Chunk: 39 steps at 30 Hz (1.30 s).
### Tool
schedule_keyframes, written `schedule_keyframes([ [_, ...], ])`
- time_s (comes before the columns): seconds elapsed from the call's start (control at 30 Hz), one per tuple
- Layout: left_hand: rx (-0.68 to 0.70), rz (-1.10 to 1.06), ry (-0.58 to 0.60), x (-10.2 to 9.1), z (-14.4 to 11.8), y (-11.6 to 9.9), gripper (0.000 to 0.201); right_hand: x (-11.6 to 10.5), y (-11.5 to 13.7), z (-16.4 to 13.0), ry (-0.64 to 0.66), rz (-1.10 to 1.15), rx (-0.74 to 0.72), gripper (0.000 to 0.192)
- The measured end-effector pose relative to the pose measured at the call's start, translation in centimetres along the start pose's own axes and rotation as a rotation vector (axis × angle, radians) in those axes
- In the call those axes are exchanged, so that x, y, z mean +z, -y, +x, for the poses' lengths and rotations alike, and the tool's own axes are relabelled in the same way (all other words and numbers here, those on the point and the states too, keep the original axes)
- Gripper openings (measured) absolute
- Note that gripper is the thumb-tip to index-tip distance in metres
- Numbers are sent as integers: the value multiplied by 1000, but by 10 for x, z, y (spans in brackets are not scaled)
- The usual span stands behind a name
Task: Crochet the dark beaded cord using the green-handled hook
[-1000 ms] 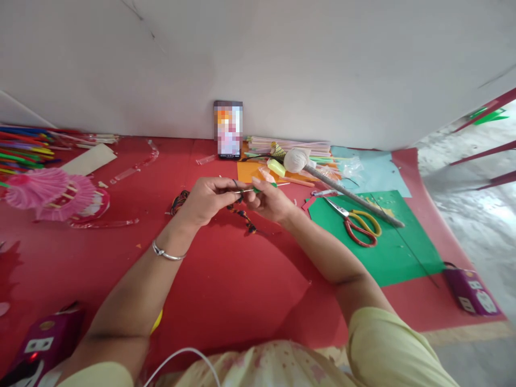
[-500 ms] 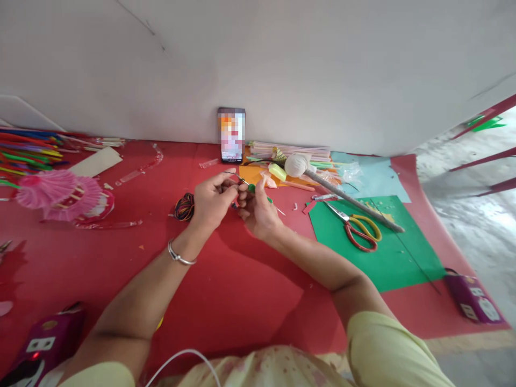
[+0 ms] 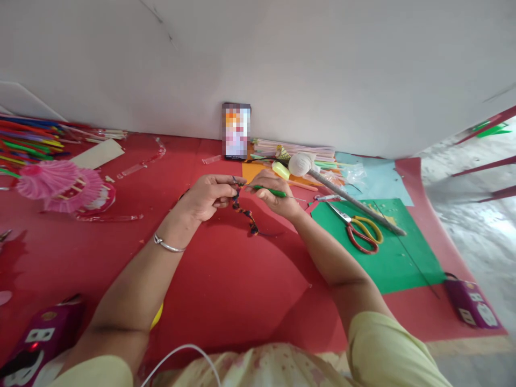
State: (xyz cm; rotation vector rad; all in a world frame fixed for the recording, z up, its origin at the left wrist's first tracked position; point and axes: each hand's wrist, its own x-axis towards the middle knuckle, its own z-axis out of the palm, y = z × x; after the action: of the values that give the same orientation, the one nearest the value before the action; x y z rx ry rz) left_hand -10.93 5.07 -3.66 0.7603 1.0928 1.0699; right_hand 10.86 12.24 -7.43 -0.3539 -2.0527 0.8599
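My left hand (image 3: pixel 207 194) pinches the top of a multicoloured crocheted cord (image 3: pixel 244 212) that hangs down onto the red mat (image 3: pixel 226 279). My right hand (image 3: pixel 274 194) holds a green-handled crochet hook (image 3: pixel 272 191) lying sideways, its metal tip meeting the cord between my fingers. Both hands are raised a little above the mat, close together. A silver bangle (image 3: pixel 167 245) sits on my left wrist.
Red-and-yellow scissors (image 3: pixel 358 226) and a long grey stick with a white ball end (image 3: pixel 342 191) lie on green paper (image 3: pixel 382 247) at the right. A phone (image 3: pixel 236 130) leans on the wall. Pink fans (image 3: pixel 60 188) and coloured straws (image 3: pixel 28 142) lie left. Purple power strips (image 3: pixel 470 303) sit at both near corners.
My hands have dropped and spread slightly. The hook has turned from pointing up-left to lying sideways. The cord now hangs in view below my left fingers.
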Motion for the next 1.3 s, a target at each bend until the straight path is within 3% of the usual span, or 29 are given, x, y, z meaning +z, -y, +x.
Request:
schedule_keyframes([
  [0.13,-21,10,-17,1,-1,-3,36,-10,1,1,49,-98,-39,57],
  [0.37,11,100,-38,1,-2,-4,31,-28,6,6,146,-266,-224,39],
  [0.47,64,183,-47,1,-2,-1,29,-32,12,8,185,-290,-233,32],
  [0.63,154,293,-57,3,-3,4,18,-34,22,8,240,-178,-64,43],
  [0.77,116,303,-48,0,-2,4,18,-35,24,8,239,-115,61,50],
  [1.0,95,278,-16,-1,-1,3,25,-32,23,9,207,65,76,46],
  [1.3,7,183,-26,-1,-1,-1,26,-19,21,4,150,261,406,60],
])
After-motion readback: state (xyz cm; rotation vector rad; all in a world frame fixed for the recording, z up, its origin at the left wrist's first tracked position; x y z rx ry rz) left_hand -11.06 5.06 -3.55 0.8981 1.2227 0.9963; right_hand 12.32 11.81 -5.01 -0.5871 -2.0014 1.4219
